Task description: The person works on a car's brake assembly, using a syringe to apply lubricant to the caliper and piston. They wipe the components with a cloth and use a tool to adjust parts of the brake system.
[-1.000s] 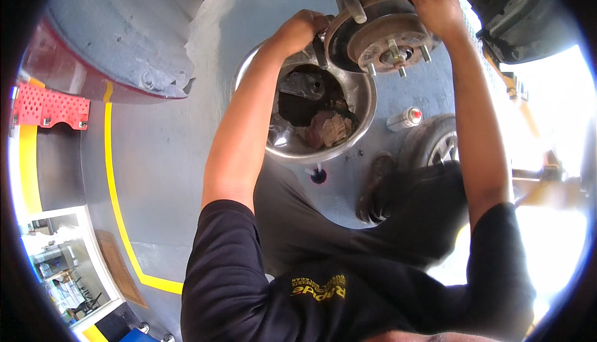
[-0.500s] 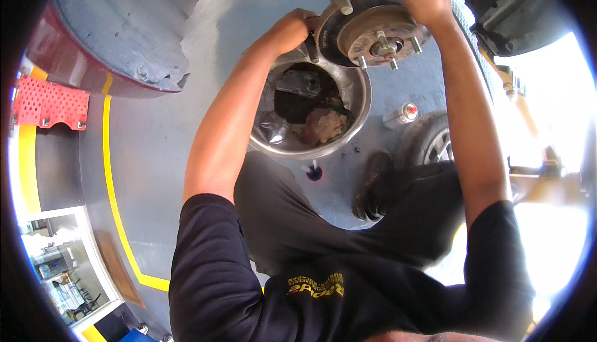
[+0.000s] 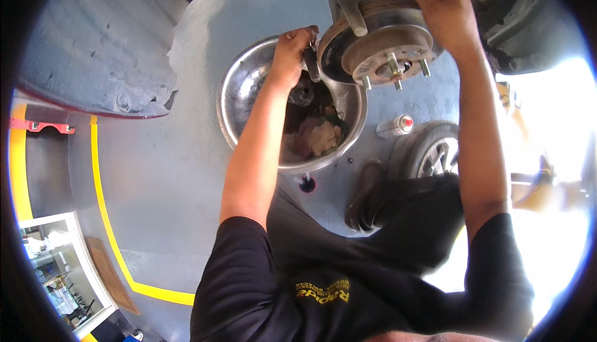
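Pinching a dark part (image 3: 311, 65) is the left hand (image 3: 292, 54); the right hand's (image 3: 446, 12) grip (top-cropped) is unclear.

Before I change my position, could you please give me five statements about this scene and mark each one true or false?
1. The left hand holds a dark part beside the brake disc. True.
2. The right hand is inside the metal basin. False: it is up by the brake disc.
3. Crumpled pale material lies in the metal basin. True.
4. The can with the red top is left of the metal basin. False: it is on the right.
5. Both hands wear gloves. False: both are bare.
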### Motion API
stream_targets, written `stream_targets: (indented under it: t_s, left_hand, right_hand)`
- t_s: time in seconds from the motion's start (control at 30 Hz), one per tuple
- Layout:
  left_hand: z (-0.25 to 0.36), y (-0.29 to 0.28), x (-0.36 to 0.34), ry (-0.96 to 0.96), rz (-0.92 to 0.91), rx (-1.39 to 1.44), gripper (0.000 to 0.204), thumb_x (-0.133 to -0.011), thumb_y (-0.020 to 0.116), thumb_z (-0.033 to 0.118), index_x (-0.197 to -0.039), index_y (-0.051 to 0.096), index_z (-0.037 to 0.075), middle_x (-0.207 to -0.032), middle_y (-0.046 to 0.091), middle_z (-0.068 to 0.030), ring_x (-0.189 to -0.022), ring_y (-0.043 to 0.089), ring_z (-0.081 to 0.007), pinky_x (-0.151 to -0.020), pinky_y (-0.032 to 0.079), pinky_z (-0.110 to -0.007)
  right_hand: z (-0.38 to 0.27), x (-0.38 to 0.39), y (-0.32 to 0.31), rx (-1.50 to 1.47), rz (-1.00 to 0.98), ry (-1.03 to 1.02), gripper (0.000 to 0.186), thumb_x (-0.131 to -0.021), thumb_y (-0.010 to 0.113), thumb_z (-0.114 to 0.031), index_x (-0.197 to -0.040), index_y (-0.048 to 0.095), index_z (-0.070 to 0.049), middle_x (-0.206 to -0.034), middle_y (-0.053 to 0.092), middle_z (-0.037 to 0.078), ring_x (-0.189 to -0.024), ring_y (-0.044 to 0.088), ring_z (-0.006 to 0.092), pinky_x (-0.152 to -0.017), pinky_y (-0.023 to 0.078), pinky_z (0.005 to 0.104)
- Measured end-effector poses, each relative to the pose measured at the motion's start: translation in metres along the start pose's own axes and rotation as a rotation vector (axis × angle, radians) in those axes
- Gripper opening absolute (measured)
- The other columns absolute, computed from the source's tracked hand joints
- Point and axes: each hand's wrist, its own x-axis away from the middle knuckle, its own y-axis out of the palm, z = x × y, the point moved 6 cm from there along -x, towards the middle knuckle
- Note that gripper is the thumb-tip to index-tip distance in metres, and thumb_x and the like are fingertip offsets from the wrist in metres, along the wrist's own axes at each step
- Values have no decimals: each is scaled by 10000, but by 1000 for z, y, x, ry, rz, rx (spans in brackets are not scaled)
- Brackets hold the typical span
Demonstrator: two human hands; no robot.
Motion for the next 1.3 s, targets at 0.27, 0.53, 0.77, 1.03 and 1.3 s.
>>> stream_targets:
  t_s: [0.27,0.53,0.77,1.03,1.3]
  left_hand:
    - [-16,4,-22,-136,152,345,130,-911,642,138,-878,675,17,-677,597,-52,-526,535,-144,-481,412,-297]
    - [-12,-50,-60,-83,123,111,137,-895,633,162,-865,599,33,-692,537,-52,-478,382,-105,-460,271,-283]
    - [15,-48,-49,-142,-37,27,199,-869,636,173,-934,586,-8,-741,536,-69,-514,323,-99,-492,256,-278]
    - [28,-37,-41,-150,-92,-90,241,-855,614,168,-989,605,-31,-770,560,-49,-543,324,-92,-509,257,-286]
    - [21,-40,-37,-199,-112,-168,221,-888,629,221,-948,617,9,-694,491,14,-553,339,-85,-523,276,-278]
  right_hand:
    - [-14,-2,8,-125,16,-87,182,-935,658,-198,-1079,655,-87,-849,694,92,-761,658,198,-695,508,348]
    - [-24,-4,10,-22,43,-142,209,-932,603,-144,-1104,661,-40,-812,684,129,-707,648,217,-658,499,367]
    - [-22,-2,13,-245,-18,-57,221,-944,591,-152,-1092,657,-3,-823,704,106,-750,675,184,-670,518,342]
    - [-26,-3,15,-164,20,-71,209,-955,597,-183,-1065,648,-13,-791,656,60,-715,576,126,-644,452,301]
    - [-23,-1,14,-158,26,-100,217,-964,593,-201,-1054,645,-11,-788,635,40,-713,547,109,-639,433,294]
